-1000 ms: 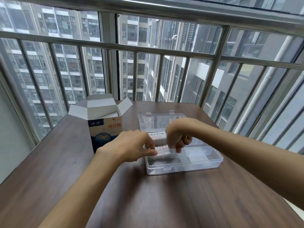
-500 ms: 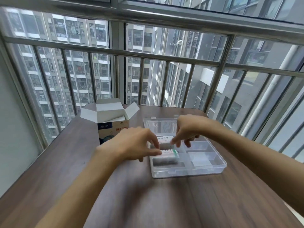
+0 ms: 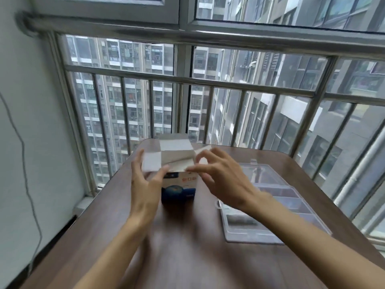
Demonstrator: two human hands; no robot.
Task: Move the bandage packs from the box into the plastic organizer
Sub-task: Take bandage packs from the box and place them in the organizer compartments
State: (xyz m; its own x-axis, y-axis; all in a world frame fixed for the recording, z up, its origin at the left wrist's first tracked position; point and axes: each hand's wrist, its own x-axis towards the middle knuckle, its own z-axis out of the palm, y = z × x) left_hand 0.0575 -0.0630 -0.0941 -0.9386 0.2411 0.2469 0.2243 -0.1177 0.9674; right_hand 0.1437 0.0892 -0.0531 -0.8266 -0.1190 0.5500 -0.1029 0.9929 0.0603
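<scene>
The cardboard bandage box (image 3: 179, 185) stands at the far middle of the table with its white top flaps spread open. My left hand (image 3: 146, 184) is at the box's left side, fingers spread and relaxed near the left flap. My right hand (image 3: 218, 178) hovers at the box's right top edge, fingers loosely extended by a flap; neither hand holds a pack. The clear plastic organizer (image 3: 277, 238) lies open to the right, with a bandage pack (image 3: 241, 220) blurred in a near-left compartment. The box's inside is hidden.
The brown wooden table (image 3: 187, 257) reaches to a metal window railing (image 3: 229, 84) behind the box. A white wall with a dangling cable (image 3: 25, 163) is on the left. The organizer's lid (image 3: 256, 170) lies flat behind it.
Both hands left the organizer and moved left to the box. The view swung left, so the organizer now sits at the right.
</scene>
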